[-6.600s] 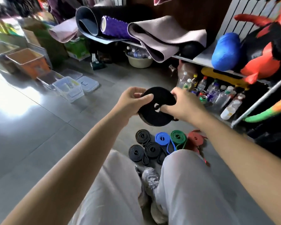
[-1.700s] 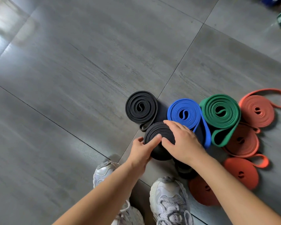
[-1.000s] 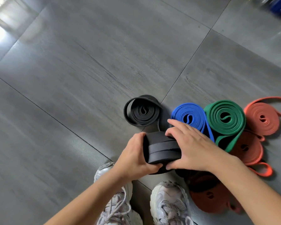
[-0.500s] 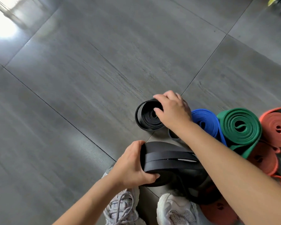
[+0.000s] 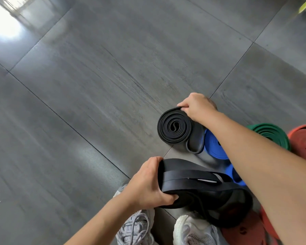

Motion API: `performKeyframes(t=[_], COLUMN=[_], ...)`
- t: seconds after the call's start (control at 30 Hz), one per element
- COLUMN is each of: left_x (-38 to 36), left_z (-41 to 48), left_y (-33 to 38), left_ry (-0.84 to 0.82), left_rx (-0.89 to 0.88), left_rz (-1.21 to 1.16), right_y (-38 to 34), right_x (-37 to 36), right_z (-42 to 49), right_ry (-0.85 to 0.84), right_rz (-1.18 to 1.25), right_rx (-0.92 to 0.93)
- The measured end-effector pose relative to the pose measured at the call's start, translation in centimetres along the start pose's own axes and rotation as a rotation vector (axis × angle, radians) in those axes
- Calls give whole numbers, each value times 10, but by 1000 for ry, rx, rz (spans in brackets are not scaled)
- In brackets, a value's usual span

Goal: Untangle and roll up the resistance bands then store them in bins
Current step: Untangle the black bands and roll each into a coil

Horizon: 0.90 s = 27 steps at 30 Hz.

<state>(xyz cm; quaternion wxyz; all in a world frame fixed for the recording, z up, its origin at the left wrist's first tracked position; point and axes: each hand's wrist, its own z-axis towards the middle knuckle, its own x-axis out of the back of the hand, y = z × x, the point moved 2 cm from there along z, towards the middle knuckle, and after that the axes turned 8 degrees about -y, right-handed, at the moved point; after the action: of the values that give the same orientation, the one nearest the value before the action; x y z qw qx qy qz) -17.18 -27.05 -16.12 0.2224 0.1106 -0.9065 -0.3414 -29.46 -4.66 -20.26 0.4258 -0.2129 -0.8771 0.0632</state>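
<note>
Worn on the head, wide-angle, tilted steeply down at the grey tiled floor (image 5: 95,89). Close over both forearms, entering from bottom and right edges. Left hand (image 5: 146,184) gripping stacked black bands (image 5: 192,181) nearest the lens; right hand (image 5: 196,106) gripping a black band roll (image 5: 174,127) farther out. White sneakers (image 5: 191,232) at the bottom edge, straight below.

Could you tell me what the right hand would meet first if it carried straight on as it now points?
The way looks free: the right hand, gripping the black roll, points up-left over floor tiles only, though depth is unclear.
</note>
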Motion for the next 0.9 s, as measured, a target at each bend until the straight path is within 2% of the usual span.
performKeyframes(t=[0.1, 0.3, 0.43, 0.5, 0.6, 0.67, 0.77, 0.9], left_x=[0, 6, 7, 7, 7, 7, 6, 6], left_z=[-2, -1, 1, 1, 2, 2, 1, 3], left_y=[-1, -4, -5, -5, -6, -7, -9, -16], left_ry=[-7, 32, 30, 28, 24, 27, 33, 45], left_rx=[25, 51, 51, 52, 58, 56, 51, 78], left_rz=[-66, -264, -269, -250, -237, -246, -285, -384], right_y=[8, -4, -16, -18, -23, -27, -34, -43], right_x=[-5, -20, -15, -14, -19, -21, -25, 2], right_z=[-13, -37, -27, -23, -21, -21, -24, -39], right_ry=[-16, -103, -110, -109, -232, -252, -161, 110], right_rz=[84, 43, -37, -20, 24, -20, -36, 250], right_rx=[-9, -40, -78, -43, 40, 68, 63, 54])
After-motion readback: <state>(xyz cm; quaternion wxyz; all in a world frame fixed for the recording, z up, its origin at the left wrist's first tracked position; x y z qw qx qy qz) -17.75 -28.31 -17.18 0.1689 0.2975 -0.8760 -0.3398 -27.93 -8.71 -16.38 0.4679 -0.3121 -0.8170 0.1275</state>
